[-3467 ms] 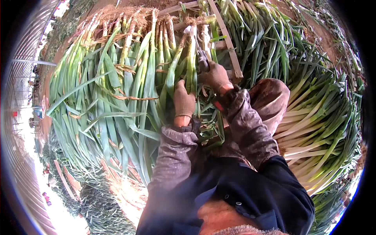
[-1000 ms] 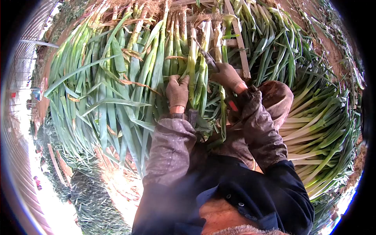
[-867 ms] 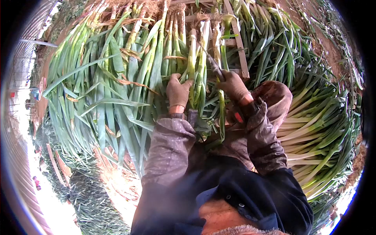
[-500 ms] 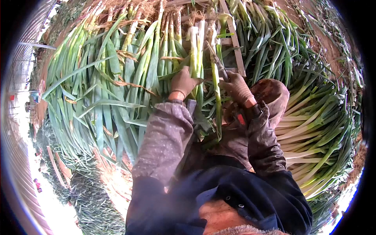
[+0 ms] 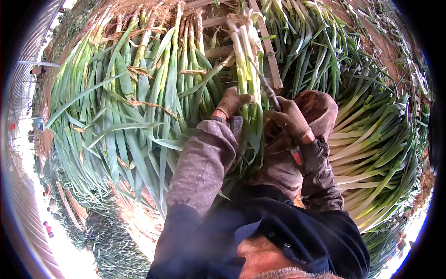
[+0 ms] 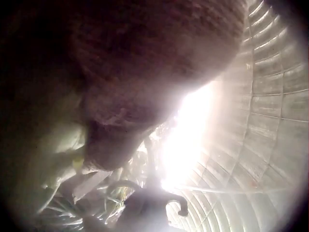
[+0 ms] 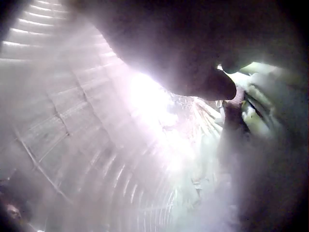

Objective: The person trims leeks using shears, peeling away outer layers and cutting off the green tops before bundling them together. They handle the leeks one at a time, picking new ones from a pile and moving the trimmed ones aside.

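Note:
In the head view, the gloved left hand [image 5: 232, 103] grips a small bunch of leeks [image 5: 241, 69] low on the stalks, thumb across their front; its other fingers are mostly hidden. Roots show at the top of the bunch. The gloved right hand [image 5: 291, 120] is just right of these stalks, holding a dark, narrow tool [image 5: 268, 88] whose far end points up and left across them. A dim, blurred glove [image 6: 145, 63] fills much of the left wrist view. In the right wrist view, the glove [image 7: 174, 48] is dark against glare, with pale stalks beyond it.
Many untrimmed leeks [image 5: 125, 102] lie side by side at the left. Behind the bunch is a wooden frame [image 5: 267, 44]. More leeks with white stems [image 5: 362, 144] are piled at the right, beyond the person's knee [image 5: 316, 109].
The left hand has shifted right, and the stalks beside it now stand bunched together with its thumb over them. Moving slightly right and down, the right hand has kept hold of the tool.

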The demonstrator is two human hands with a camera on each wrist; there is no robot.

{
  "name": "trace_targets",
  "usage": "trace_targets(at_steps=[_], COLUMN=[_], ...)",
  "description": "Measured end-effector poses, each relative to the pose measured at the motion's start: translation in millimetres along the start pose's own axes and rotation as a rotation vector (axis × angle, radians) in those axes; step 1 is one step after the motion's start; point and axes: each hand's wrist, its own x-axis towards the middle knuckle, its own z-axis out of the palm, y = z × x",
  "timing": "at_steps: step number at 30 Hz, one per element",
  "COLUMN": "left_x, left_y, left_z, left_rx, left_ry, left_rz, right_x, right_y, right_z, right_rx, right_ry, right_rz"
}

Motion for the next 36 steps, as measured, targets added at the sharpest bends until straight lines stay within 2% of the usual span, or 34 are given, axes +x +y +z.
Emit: trace_targets(at_steps=[1, 3, 4, 5, 7, 9, 10, 11, 12, 13, 15, 16, 17, 18, 19, 20, 21, 23, 26, 30, 33, 34, 36], left_x=[5, 6, 3, 10, -5, 14, 22, 12, 3, -4, -26, -42, -59, -82, -106, -105, -106, -96, -55, -33, -25, -22, -14], left_y=[-11, -18, -13, -24, 6, -23, -37, -32, -26, -23, -15, -10, -8, -14, 25, 8, 18, 34, 34, 60, 50, 51, 49], left_z=[6, 10, 14, 19, 40, 56, 58, 53, 47, 36, 3, -16, -37, -66, -64, -88, -99, -109, -117, -107, -107, -106, -108], left_rx=[-0.155, -0.373, -0.353, -0.339, -0.135, -0.445, -0.424, -0.276, -0.125, 0.07, 0.581, 0.819, 0.821, 0.59, 0.28, 0.61, 0.679, 0.861, 1.091, 1.217, 1.162, 1.157, 1.094], left_ry=[-0.011, -0.098, -0.087, -0.093, 0.03, 0.001, 0.013, 0.025, 0.027, 0.023, 0.02, 0.038, 0.127, 0.284, 0.523, 0.656, 0.674, 0.728, 0.735, 0.697, 0.765, 0.76, 0.786], left_rz=[0.093, 0.1, 0.086, 0.137, 0.052, 0.208, 0.216, 0.195, 0.185, 0.186, 0.245, 0.294, 0.264, 0.293, -0.074, 0.269, 0.189, 0.216, 0.191, -0.084, 0.064, 0.016, 0.126], right_x=[-7, -22, -27, -27, -25, -20, -12, -4, 3, 4, 23, 33, 37, 40, 41, 46, 50, 59, 76, 105, 126, 131, 139], right_y=[1, -12, -16, -11, -23, -48, -53, -56, -63, -81, -73, -68, -67, -67, -64, -54, -49, -41, -50, -59, -56, -58, -58], right_z=[0, -3, -1, -1, 2, 19, 29, 37, 44, 51, 58, 59, 61, 62, 66, 72, 78, 88, 96, 96, 98, 99, 103], right_rx=[0.003, 0.033, 0.055, 0.14, 0.174, 0.17, 0.103, 0.035, -0.099, -0.005, 0.158, 0.023, 0.003, -0.016, -0.036, -0.007, 0.026, -0.015, -0.019, 0.061, 0.135, 0.104, 0.07], right_ry=[0.034, 0.023, 0.013, 0.012, 0.091, 0.011, -0.056, -0.123, -0.097, -0.107, -0.222, -0.219, -0.212, -0.201, -0.196, -0.214, -0.25, -0.244, -0.195, -0.198, -0.214, -0.2, -0.176], right_rz=[0.008, -0.06, -0.097, -0.05, -0.01, -0.033, -0.079, -0.125, -0.186, -0.169, 0.019, 0.1, 0.091, 0.081, 0.078, 0.083, 0.128, 0.022, 0.06, 0.095, 0.064, 0.075, 0.097])
